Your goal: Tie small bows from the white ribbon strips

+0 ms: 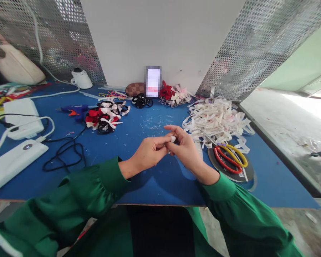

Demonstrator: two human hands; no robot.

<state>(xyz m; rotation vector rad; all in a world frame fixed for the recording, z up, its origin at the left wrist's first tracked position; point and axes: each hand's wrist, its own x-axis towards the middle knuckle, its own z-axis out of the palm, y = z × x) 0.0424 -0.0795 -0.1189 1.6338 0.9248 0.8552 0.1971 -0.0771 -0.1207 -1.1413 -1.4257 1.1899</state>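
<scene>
Both hands meet above the middle of the blue table. My left hand is closed, with thumb and fingers pinched on a small white piece. From the other side my right hand is curled round the same piece, its index finger bent above it. Most of the white piece is hidden by the fingers. To the right lies a heap of white ribbon strips. Scissors with red and yellow handles rest on a dark round reel close to my right forearm.
Red, white and black bows lie left of centre, beside a blue glue gun and a black cable. A phone stands at the back. White power boxes occupy the left side.
</scene>
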